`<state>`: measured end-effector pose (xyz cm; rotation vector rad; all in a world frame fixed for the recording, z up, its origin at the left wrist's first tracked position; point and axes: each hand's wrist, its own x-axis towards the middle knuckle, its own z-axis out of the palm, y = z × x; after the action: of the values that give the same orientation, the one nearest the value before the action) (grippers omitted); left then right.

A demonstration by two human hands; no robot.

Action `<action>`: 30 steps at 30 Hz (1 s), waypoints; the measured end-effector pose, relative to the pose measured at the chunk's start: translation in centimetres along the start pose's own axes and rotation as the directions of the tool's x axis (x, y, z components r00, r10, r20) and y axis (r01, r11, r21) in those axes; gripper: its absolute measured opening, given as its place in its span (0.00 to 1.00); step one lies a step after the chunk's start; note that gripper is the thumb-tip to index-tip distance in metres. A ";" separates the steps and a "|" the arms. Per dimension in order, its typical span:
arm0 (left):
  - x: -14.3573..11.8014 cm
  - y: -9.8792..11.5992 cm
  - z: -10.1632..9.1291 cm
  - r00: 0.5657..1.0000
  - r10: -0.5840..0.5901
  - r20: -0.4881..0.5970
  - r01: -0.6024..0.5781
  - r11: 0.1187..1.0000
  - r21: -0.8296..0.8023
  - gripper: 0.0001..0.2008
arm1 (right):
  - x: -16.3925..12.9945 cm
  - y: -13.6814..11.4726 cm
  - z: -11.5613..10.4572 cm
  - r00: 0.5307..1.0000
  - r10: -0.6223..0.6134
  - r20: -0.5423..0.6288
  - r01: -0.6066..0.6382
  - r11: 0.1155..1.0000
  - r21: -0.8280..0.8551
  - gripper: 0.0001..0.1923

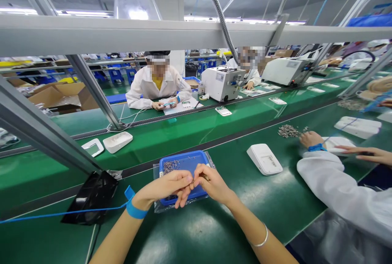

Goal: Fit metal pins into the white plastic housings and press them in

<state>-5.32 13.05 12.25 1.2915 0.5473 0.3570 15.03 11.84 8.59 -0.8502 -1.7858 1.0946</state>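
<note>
My left hand (167, 190) and my right hand (212, 182) meet fingertip to fingertip over a blue tray (183, 162) on the green bench. Between the fingertips sits a tiny metal part (193, 181); which hand grips it I cannot tell. A small heap of the same tiny metal parts (170, 166) lies in the tray's far left corner. The tray rests on a clear plastic bag (157, 206). A blue wrist strap (134, 209) circles my left wrist, its cord running off to the left. A thin bangle (261, 240) is on my right wrist.
A white plastic housing (263, 158) lies right of the tray. A co-worker's sleeve (343, 190) and hands reach a pile of small parts (288, 131) at right. A black fan (93, 196) sits at left. White housings (118, 141) ride the green conveyor (183, 131). Two people sit opposite.
</note>
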 end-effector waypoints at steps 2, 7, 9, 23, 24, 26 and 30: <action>0.3 -0.4 -0.2 1.000 -0.004 0.004 0.004 1.000 -0.006 0.26 | 0.0 0.2 -0.1 1.000 0.015 0.002 -0.015 1.000 0.008 0.06; 0.7 -0.8 -0.9 0.999 -0.040 -0.025 0.040 0.999 -0.005 0.26 | 0.1 0.3 -0.5 0.993 0.113 0.042 -0.113 0.994 -0.001 0.04; 0.6 -0.6 -1.0 0.998 -0.060 -0.032 0.060 0.998 -0.002 0.25 | 0.1 0.0 -0.9 0.984 0.162 0.072 -0.161 0.987 -0.019 0.05; 0.8 -0.5 -0.4 0.994 -0.088 -0.058 0.100 0.967 0.234 0.09 | -0.8 0.1 -1.4 0.995 0.052 0.090 -0.043 0.994 -0.102 0.04; 0.8 -0.6 -0.4 0.994 -0.085 -0.064 0.098 0.966 0.240 0.09 | -0.8 0.2 -1.4 0.996 0.042 0.073 -0.033 0.992 -0.118 0.04; 0.8 -0.6 -0.4 0.993 -0.083 -0.078 0.100 0.961 0.259 0.09 | -0.8 0.4 -1.5 0.999 0.028 0.044 -0.022 0.990 -0.137 0.04; 0.8 -0.4 -0.2 0.987 -0.094 -0.128 0.133 0.927 0.350 0.10 | -0.7 0.5 -1.8 0.999 0.010 0.032 -0.003 0.982 -0.190 0.03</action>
<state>-4.84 13.57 11.67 1.5894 0.8042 0.2374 16.98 12.07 8.34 -0.9566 -1.9382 0.9576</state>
